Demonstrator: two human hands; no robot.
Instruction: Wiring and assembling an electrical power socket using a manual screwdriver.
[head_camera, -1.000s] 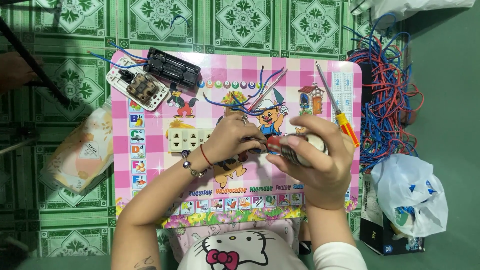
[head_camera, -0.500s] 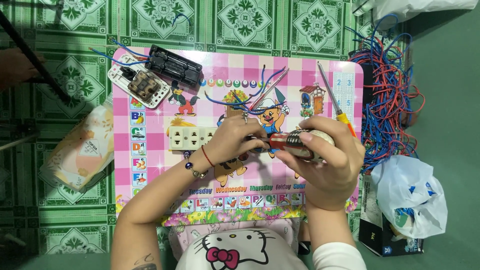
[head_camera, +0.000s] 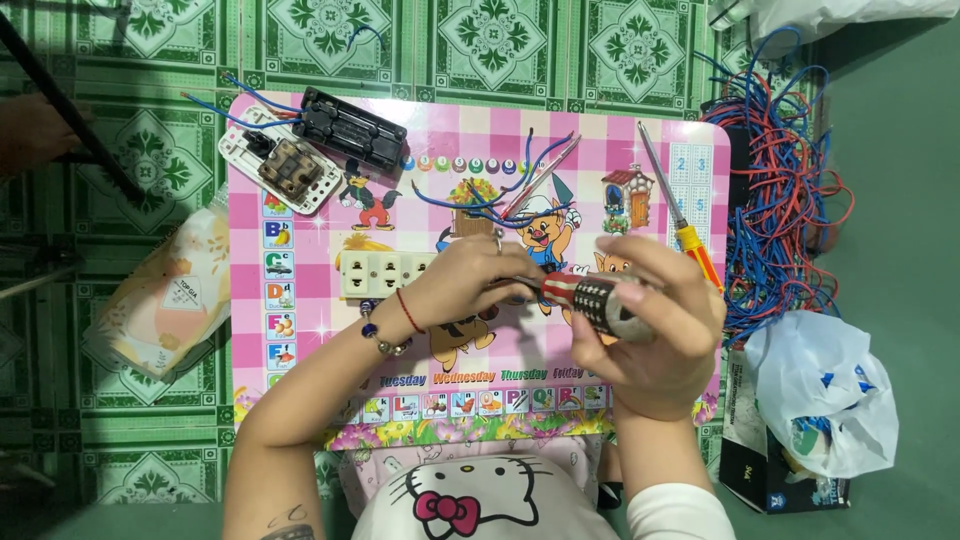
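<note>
**wirenut:** So where is this sitting right now? The right hand (head_camera: 655, 335) is gripping the fat handle of a screwdriver (head_camera: 595, 300), and the left hand (head_camera: 470, 285) is pinching something at its tip, too hidden to tell what.

**sparky_b:** Looks early-to-middle to me. The white socket strip (head_camera: 385, 275) is lying on the pink mat (head_camera: 300, 390) just beside the left hand, no wires in it. The black casing (head_camera: 350, 130) and open switch plate (head_camera: 280, 170) are sitting apart up top, and loose blue wires (head_camera: 500, 205) are waiting by the second screwdriver (head_camera: 680, 230). Plenty left, I'd guess.
</note>
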